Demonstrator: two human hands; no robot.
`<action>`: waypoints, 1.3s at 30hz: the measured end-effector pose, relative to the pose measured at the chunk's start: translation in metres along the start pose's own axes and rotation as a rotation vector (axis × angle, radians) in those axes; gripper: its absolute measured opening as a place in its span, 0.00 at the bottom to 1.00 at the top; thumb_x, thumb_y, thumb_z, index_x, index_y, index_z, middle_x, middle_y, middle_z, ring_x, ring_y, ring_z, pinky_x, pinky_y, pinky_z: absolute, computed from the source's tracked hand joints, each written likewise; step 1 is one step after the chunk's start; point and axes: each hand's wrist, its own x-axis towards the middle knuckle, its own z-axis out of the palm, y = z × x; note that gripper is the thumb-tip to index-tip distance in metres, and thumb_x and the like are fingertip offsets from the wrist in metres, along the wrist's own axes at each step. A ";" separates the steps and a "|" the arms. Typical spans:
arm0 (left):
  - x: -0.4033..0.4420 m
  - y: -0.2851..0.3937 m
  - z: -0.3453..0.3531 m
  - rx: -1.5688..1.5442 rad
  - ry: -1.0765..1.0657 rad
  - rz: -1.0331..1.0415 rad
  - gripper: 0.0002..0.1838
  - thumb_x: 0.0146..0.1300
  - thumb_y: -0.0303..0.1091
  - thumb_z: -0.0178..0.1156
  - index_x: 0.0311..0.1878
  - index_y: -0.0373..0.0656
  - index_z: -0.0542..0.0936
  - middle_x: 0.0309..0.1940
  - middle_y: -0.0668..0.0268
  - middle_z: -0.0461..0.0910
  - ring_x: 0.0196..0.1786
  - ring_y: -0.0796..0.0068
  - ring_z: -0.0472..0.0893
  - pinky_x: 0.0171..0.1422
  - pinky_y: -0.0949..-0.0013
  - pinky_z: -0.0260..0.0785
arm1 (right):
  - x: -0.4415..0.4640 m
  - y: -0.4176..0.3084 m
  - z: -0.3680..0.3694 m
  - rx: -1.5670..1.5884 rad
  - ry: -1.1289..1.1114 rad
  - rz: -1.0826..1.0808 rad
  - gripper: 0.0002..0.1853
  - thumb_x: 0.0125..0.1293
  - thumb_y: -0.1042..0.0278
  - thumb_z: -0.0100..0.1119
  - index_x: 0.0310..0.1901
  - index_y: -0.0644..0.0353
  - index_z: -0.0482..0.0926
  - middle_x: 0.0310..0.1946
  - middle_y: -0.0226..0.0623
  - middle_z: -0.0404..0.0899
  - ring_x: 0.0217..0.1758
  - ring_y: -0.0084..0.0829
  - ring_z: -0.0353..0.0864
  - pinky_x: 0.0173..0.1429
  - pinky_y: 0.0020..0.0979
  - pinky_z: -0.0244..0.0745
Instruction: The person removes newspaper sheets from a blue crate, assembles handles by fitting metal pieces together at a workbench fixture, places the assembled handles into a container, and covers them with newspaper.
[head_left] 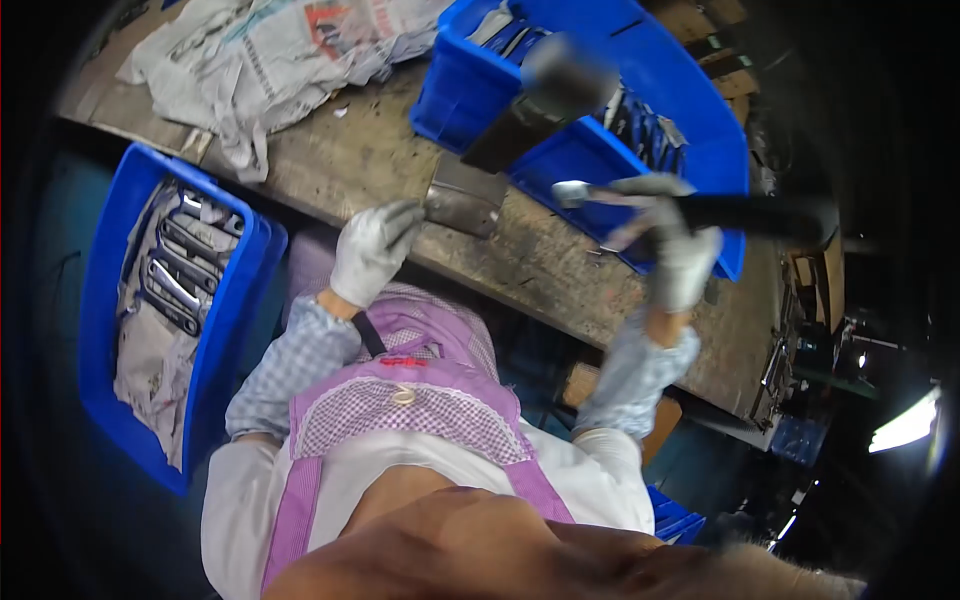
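Observation:
My left hand, in a white glove, is at the bench edge with its fingers drawn together. Its fingertips meet the left end of a worn steel block; whether they pinch something small there is hidden. My right hand, gloved as well, is closed around a tool with a thick black shaft sticking out to the right. A shiny rounded metal end shows to the left of that hand. Blur hides the tool's exact kind. A dark upright bar with a blurred round top rises behind the block.
A blue bin holding several blue-and-silver items stands at the back of the workbench. White printed sacking lies at the back left. Left of me, another blue bin contains several metal tools on cloth.

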 end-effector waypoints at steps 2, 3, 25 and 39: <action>-0.001 -0.003 0.002 0.022 0.104 -0.066 0.11 0.59 0.31 0.66 0.45 0.42 0.86 0.43 0.62 0.85 0.42 0.58 0.83 0.47 0.60 0.76 | -0.008 0.065 0.068 0.067 0.091 0.033 0.07 0.68 0.74 0.62 0.45 0.64 0.84 0.37 0.37 0.87 0.36 0.20 0.82 0.34 0.23 0.73; 0.000 -0.011 0.003 0.064 0.088 -0.046 0.11 0.59 0.31 0.66 0.45 0.42 0.86 0.42 0.61 0.85 0.42 0.58 0.83 0.47 0.61 0.76 | -0.005 0.096 0.095 0.077 0.113 0.037 0.06 0.65 0.77 0.64 0.43 0.64 0.84 0.37 0.37 0.87 0.36 0.19 0.81 0.35 0.23 0.74; 0.022 -0.008 0.010 0.138 0.011 -0.143 0.12 0.61 0.38 0.69 0.45 0.45 0.86 0.39 0.63 0.86 0.40 0.64 0.85 0.44 0.67 0.77 | 0.034 0.141 0.133 -0.186 0.143 -0.037 0.10 0.60 0.77 0.65 0.45 0.63 0.79 0.33 0.35 0.87 0.29 0.23 0.83 0.36 0.26 0.77; 0.046 0.025 0.013 0.142 -0.304 -0.546 0.24 0.54 0.60 0.68 0.41 0.49 0.89 0.33 0.55 0.86 0.38 0.56 0.86 0.43 0.55 0.77 | 0.014 0.124 0.119 0.057 0.087 0.362 0.25 0.55 0.69 0.74 0.55 0.66 0.80 0.42 0.42 0.85 0.36 0.31 0.85 0.40 0.29 0.81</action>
